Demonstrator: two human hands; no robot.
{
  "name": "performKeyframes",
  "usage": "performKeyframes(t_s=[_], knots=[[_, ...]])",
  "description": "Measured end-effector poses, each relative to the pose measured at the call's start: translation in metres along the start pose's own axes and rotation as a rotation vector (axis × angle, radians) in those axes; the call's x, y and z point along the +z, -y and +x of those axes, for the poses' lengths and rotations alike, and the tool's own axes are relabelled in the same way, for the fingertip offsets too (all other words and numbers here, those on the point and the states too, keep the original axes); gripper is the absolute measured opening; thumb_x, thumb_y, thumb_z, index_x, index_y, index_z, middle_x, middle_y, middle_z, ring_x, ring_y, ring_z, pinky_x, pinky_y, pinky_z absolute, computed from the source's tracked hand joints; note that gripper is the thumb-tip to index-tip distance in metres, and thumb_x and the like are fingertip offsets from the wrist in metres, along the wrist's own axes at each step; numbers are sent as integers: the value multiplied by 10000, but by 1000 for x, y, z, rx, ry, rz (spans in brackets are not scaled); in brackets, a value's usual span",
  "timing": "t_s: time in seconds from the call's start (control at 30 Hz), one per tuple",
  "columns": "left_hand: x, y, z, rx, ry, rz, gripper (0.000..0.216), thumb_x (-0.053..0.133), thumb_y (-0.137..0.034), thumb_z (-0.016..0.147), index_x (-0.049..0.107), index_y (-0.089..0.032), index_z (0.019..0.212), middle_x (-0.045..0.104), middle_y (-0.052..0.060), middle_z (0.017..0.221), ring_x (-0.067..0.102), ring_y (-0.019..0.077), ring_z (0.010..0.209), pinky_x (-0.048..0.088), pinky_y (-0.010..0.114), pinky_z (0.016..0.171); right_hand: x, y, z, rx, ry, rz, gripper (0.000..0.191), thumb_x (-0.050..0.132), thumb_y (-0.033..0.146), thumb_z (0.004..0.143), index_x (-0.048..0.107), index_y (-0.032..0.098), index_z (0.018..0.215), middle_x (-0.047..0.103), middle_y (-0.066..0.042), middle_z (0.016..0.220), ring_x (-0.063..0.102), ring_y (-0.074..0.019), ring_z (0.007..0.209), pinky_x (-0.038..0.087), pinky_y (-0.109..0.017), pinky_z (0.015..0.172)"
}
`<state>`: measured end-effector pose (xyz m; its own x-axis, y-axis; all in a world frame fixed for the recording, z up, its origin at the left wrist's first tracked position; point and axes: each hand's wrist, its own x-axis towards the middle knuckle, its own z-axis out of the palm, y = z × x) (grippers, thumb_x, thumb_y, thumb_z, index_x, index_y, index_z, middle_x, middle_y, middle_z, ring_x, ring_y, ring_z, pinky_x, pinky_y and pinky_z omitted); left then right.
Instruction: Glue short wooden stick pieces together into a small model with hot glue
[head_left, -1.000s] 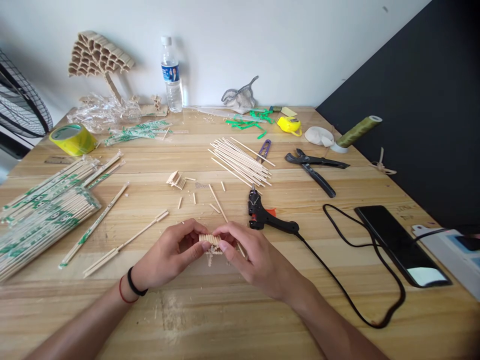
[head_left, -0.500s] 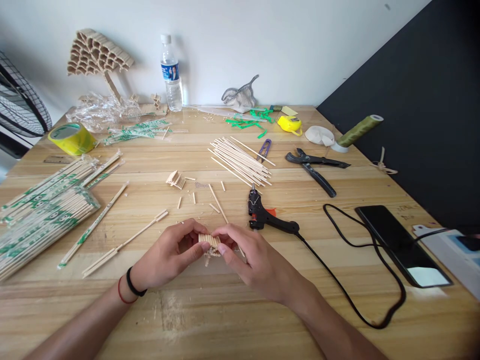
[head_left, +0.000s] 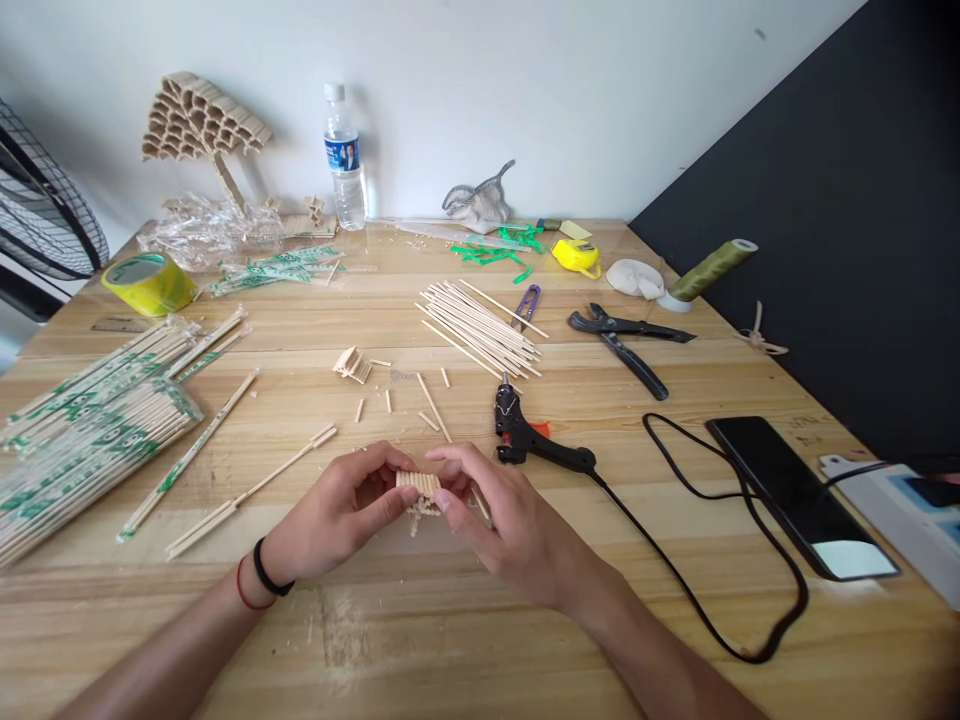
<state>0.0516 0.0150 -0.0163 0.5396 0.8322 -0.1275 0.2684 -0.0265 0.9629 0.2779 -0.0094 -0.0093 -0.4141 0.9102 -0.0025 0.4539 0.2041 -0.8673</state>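
Note:
Between my hands, low over the table, is a small stick model (head_left: 418,486) with a top of short wooden pieces laid side by side. My left hand (head_left: 358,500) is closed on its left side, thumb on the front edge. From the right, my right hand (head_left: 491,510) pinches it with thumb and fingertips; part of the underside is hidden. A loose wooden stick (head_left: 435,405) runs under my right hand. Beyond lie short cut pieces (head_left: 388,401) and another small stick structure (head_left: 352,365). A black glue gun (head_left: 536,437) rests just past my right hand.
Loose sticks (head_left: 480,328), purple snips (head_left: 527,307) and black pliers (head_left: 626,340) lie farther back. Wrapped chopsticks (head_left: 97,450) cover the left. A phone (head_left: 795,490) and a looping black cable (head_left: 667,560) occupy the right. A water bottle (head_left: 344,165) stands by the wall.
The view has shifted slightly, so the background sits a little lower. My right index finger has lifted slightly; both hands stay on the stick model.

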Motion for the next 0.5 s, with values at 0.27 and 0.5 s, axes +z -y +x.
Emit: performKeyframes(t_s=[0.27,0.5], knots=[[-2,-4,0,5,11,5,344,549,-476,1026,687,-170,1101,718,71,989,635,196,878,501,294,773,0,1,1,-18,-30,36,216,538,292,1023,598,218,1217,731,-40,958,686,-183,857,535,-312,806],[-2,-1,0,-18,13,-54,324,610,-473,990,654,-167,1085,682,43,913,600,170,799,481,273,719,-1,-4,3,-32,-52,60,175,563,295,1018,612,224,1171,741,-45,980,701,-188,870,555,-309,798]])
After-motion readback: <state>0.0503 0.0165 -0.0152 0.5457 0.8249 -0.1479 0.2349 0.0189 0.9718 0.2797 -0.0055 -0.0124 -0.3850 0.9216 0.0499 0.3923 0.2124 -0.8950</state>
